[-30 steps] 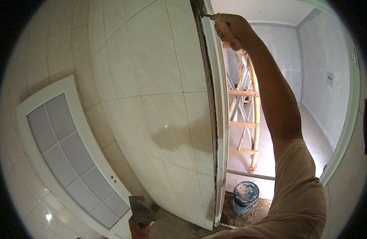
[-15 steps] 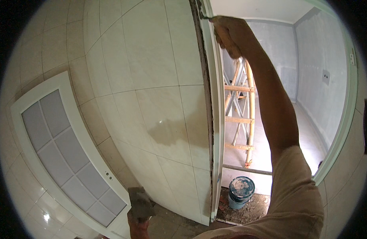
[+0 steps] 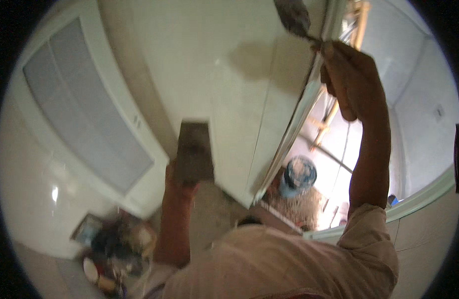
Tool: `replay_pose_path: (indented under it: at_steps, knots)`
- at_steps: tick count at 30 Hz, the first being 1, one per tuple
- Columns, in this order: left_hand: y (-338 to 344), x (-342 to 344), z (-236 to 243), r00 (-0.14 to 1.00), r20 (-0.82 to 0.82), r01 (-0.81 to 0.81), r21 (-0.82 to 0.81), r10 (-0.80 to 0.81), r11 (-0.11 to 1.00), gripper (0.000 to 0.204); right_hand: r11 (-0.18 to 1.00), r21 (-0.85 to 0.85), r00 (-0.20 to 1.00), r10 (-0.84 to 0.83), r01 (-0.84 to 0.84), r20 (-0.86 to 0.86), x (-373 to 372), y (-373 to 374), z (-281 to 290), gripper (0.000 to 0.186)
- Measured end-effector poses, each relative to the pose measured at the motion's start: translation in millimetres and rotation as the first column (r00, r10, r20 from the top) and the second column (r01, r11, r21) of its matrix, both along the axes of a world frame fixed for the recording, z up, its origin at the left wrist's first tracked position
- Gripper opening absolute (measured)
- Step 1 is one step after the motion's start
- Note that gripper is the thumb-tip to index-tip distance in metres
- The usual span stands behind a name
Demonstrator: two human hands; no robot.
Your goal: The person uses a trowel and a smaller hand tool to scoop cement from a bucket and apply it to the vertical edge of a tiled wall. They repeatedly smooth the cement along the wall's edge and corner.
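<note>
Up at the doorway's left edge, my right hand (image 3: 350, 79) grips the thin neck of a small trowel (image 3: 292, 16). Its dark, leaf-shaped blade points up and left, in front of the tiled wall (image 3: 189, 65) and apart from the door frame (image 3: 301, 107). Lower and further left, my left hand (image 3: 182, 188) holds up a dark rectangular mortar board (image 3: 195, 149). The board hides most of the fingers. Motion blurs the picture, so I cannot tell how much mortar is on either tool.
On the left leans a white door (image 3: 107, 94) with frosted panes. A blue bucket (image 3: 291, 187) stands on rough ground by the doorway. Beyond it is a wooden ladder (image 3: 329, 122). Jumbled items, including a dark heap (image 3: 112, 239), lie on the floor at lower left.
My view has swung down and left. My right hand has come away from the frame's edge, so the trowel blade now shows. My left hand has raised the board higher in view.
</note>
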State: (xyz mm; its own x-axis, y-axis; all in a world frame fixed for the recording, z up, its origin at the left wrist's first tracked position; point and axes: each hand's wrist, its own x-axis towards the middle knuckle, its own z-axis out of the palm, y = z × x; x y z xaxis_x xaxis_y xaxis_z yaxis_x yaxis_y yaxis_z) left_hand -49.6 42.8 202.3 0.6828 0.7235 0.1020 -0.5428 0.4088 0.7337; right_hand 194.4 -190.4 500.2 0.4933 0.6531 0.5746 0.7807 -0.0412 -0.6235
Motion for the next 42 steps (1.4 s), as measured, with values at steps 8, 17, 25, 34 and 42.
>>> replay_pose_path:
  at_steps: [8, 17, 25, 34, 42]
  knots:
    - [-17, 8, 32, 0.877, 0.382, 0.447, -0.423, -0.292, 0.789, 0.040, 0.979, 0.131, 0.974, 0.129, -0.155, 0.189, -52, 47, -211, 0.029]
    - [-12, 7, 1, 0.824, 0.457, 0.526, -0.397, -0.335, 0.752, 0.039, 0.961, 0.190, 0.964, 0.160, -0.201, 0.212, -104, 90, -313, 0.047]
    - [23, -9, -31, 0.974, 0.106, 0.207, -0.075, -0.199, 0.975, 0.038, 0.995, -0.066, 0.948, -0.053, 0.078, 0.314, -106, 19, -366, 0.036]
    - [49, -25, -31, 0.860, 0.300, 0.500, -0.336, -0.412, 0.798, 0.039, 0.914, -0.386, 0.982, 0.059, -0.126, -0.181, -105, -34, -249, 0.037]
    - [24, -5, -36, 0.911, 0.086, 0.405, -0.376, -0.404, 0.834, 0.033, 0.850, -0.519, 0.994, 0.033, -0.085, -0.109, -100, -36, -234, 0.029]
